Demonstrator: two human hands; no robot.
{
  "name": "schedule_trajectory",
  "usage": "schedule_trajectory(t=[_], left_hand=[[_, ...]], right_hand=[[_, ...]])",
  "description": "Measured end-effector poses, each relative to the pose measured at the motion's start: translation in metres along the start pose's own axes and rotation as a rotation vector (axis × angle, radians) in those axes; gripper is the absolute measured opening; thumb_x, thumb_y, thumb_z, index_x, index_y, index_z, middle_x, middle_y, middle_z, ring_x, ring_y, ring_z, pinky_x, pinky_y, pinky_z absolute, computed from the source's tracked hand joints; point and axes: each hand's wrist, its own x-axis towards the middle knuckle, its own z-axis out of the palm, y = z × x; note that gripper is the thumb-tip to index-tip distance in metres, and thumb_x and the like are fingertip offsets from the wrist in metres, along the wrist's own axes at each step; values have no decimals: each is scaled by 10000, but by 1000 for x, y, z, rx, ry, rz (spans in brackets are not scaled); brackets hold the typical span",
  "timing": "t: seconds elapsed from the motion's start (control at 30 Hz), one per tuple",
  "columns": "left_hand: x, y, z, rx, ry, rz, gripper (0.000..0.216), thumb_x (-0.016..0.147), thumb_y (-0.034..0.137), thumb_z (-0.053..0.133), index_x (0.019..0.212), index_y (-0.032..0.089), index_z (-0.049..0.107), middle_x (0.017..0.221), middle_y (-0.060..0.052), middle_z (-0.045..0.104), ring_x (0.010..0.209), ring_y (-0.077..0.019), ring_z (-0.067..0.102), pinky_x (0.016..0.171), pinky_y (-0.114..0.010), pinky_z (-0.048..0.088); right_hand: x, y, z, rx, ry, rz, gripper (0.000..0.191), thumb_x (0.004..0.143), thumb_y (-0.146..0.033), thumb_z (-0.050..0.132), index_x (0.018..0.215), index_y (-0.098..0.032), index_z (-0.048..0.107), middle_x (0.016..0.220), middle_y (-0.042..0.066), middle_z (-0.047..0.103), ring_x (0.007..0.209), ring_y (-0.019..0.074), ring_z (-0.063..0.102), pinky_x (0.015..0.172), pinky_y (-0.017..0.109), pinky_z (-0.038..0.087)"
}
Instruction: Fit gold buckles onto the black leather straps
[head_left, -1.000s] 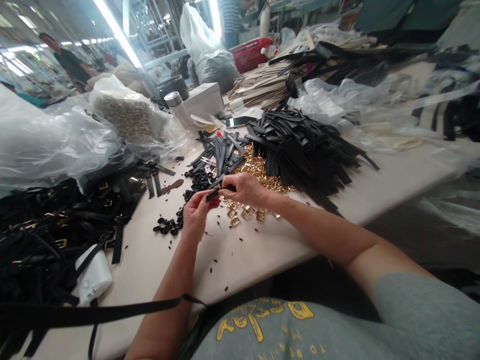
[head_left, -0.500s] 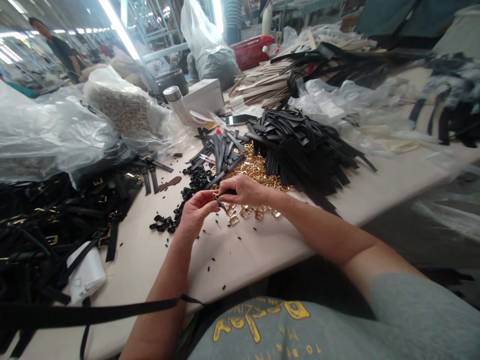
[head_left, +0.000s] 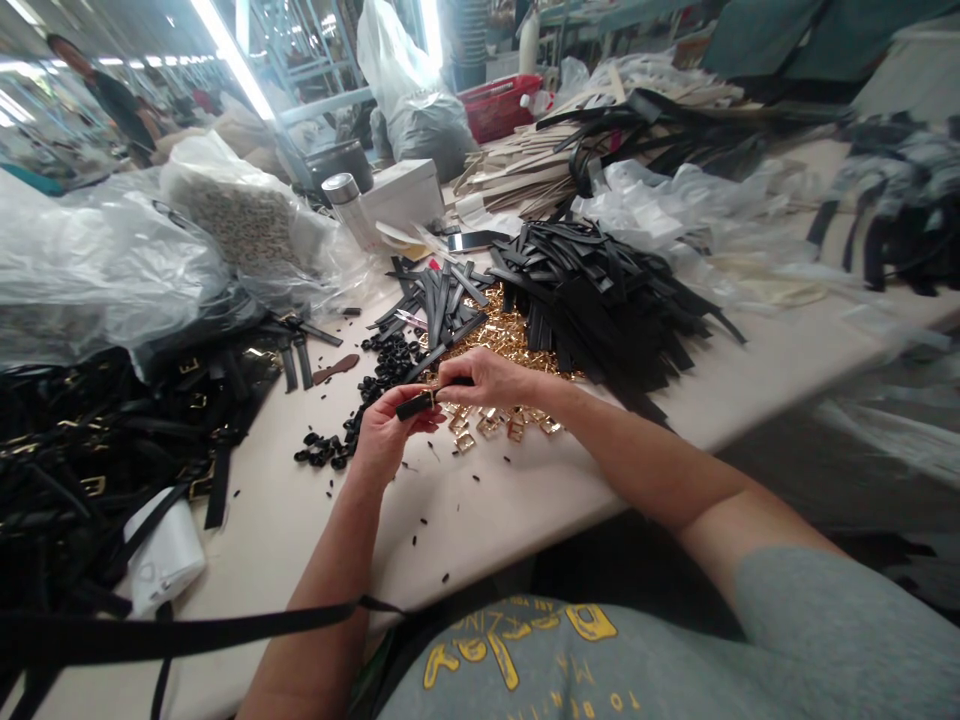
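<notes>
A short black strap (head_left: 414, 405) with a gold buckle on it lies across the fingers of my left hand (head_left: 386, 425), which is closed on it. My right hand (head_left: 484, 378) pinches the strap's other end, close to the buckle. Both hands are above the table, nearly touching. Just behind them spreads a heap of gold buckles (head_left: 514, 335), with several loose buckles (head_left: 487, 425) under my right wrist. Small black loops (head_left: 390, 365) lie piled beyond my left hand. Black strap pieces (head_left: 439, 305) rest behind the buckles.
A large pile of black straps (head_left: 600, 300) lies on the right. Finished-looking buckled straps (head_left: 97, 430) heap up at the left, by a white object (head_left: 165, 555). Plastic bags (head_left: 232, 200), a bottle (head_left: 349, 205), a white box (head_left: 405, 195) and a phone (head_left: 476, 241) stand or lie farther back.
The black strap now extends through the buckle over my left fingers, where before only a small end showed between both hands. My left hand has turned a little and opened its grip slightly.
</notes>
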Motion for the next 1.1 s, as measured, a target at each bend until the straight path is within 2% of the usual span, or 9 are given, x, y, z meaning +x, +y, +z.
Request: schedule_trajectory(t=[0.2,0.43,0.5,0.6,0.67,0.73,0.87,0.97,1.1], left_hand=[[1,2,2,-7,63,-34,389,607,376,842,856,151,645,706,-62,695,635,-218,691,563,-267,546],[2,-2,-2,55,18,-87,376,617,421,828,785,140,642,688,-78,696,619,-207,682,580,-267,537],[3,-3,-1,43,41,-72,352,627,407,821,790,146,649,675,-66,693,595,-189,670,568,-257,528],[5,-5,1,-79,105,-18,327,610,379,827,774,169,637,677,-39,691,592,-166,659,558,-235,514],[6,-6,2,-168,134,18,324,603,372,829,771,180,629,689,-24,690,599,-156,657,558,-225,508],[6,-6,3,-221,152,43,324,604,370,832,783,188,632,710,-16,692,610,-149,657,560,-219,506],[7,-10,5,-259,163,66,323,604,354,840,820,199,657,805,-25,711,690,-158,667,631,-246,533],[6,-13,8,-209,162,68,302,616,344,837,824,190,682,847,-35,709,663,-137,641,620,-236,523],[4,-16,13,-119,180,88,317,640,395,821,849,185,708,754,-21,677,583,-120,596,587,-239,510]], right_hand=[[-2,0,0,-129,40,-6,171,841,-264,573,761,-127,637,629,-19,561,568,71,440,563,210,289],[-3,-1,3,-364,98,-44,226,883,-336,544,781,-162,646,720,20,638,625,112,506,593,248,301],[-2,-3,3,-396,172,-94,218,895,-336,534,813,-168,644,786,35,657,682,130,538,631,259,336],[-1,-8,2,-402,351,-195,187,911,-298,512,853,-165,631,942,70,661,851,158,569,789,289,387],[-1,-11,4,-391,424,-200,207,905,-309,526,795,-158,616,917,77,647,857,162,562,818,300,393],[-2,-11,9,-361,372,-156,246,880,-362,576,749,-157,611,824,58,628,767,150,552,735,279,400],[-1,-7,27,-213,218,-40,271,820,-417,664,883,-153,654,849,46,642,756,146,574,672,252,402],[0,-5,37,3,292,49,273,836,-401,648,925,-143,665,855,46,654,781,145,598,714,251,435],[1,-7,40,242,388,70,317,837,-437,629,948,-146,684,921,55,678,839,156,623,792,274,466]])
